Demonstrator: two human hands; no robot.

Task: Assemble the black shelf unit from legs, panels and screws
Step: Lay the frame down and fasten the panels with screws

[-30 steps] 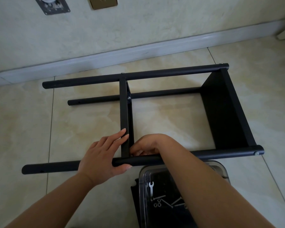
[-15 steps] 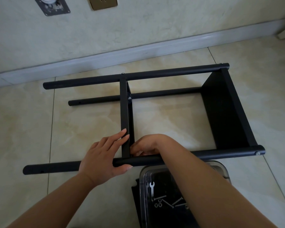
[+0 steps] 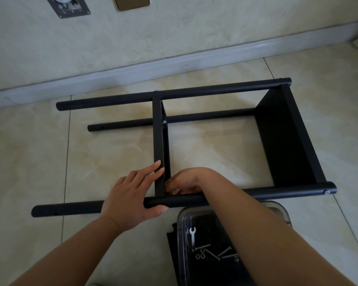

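The black shelf unit lies on its side on the tiled floor. Its near leg (image 3: 277, 193) runs left to right in front of me. A middle panel (image 3: 158, 137) and an end panel (image 3: 281, 141) join it to the far leg (image 3: 194, 92). My left hand (image 3: 130, 197) lies over the near leg, thumb along its near side, straight fingers pressing the middle panel's edge. My right hand (image 3: 188, 180) reaches over the near leg to the joint of leg and middle panel. Its fingers are curled there, and what they hold is hidden.
A clear plastic box (image 3: 277, 207) stands on the floor just in front of the near leg, under my right forearm. It holds a small wrench (image 3: 192, 236), loose screws (image 3: 223, 253) and washers (image 3: 201, 255). A skirting board (image 3: 174, 60) and the wall run behind the unit.
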